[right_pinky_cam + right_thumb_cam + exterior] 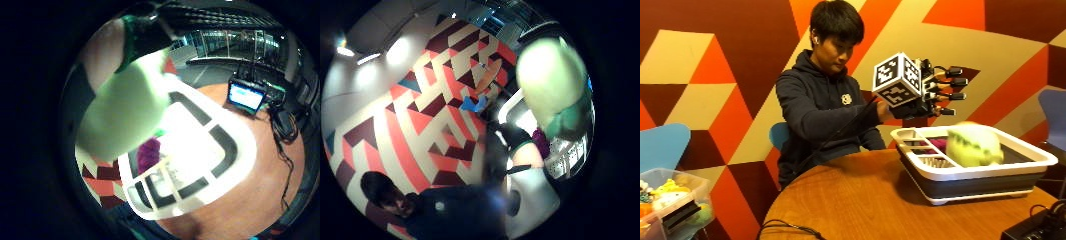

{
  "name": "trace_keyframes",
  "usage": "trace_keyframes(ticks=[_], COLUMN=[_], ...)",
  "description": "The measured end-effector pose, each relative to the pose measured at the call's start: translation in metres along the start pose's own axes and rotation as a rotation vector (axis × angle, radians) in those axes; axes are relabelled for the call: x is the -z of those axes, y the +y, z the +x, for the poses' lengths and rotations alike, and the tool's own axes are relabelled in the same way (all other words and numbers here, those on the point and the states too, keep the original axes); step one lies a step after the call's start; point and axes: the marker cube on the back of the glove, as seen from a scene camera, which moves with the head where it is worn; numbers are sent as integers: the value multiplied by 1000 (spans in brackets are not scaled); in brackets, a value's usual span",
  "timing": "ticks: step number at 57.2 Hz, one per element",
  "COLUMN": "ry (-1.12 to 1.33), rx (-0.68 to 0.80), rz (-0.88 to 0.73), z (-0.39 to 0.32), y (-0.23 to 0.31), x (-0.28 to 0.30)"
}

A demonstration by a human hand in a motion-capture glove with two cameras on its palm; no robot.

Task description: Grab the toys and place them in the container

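Pale green plush toy (975,145) is seen in the white-rimmed container (1033,154), w/ part of it above the rim; whether it rests or is mid-drop can't be told. A purple toy (937,144) lies beside it, by the slotted section. Gloved right hand (933,92) is held above the container, fingers straight, nothing grasped. Container sits on a round wooden table (859,200).
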Motion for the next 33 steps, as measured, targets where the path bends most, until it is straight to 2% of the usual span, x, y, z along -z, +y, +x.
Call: trace_keyframes(ticks=[12,33], ry=[38,223], rx=[32,107], rz=[128,152], z=[1,-4], y=[8,49], x=[36,96])
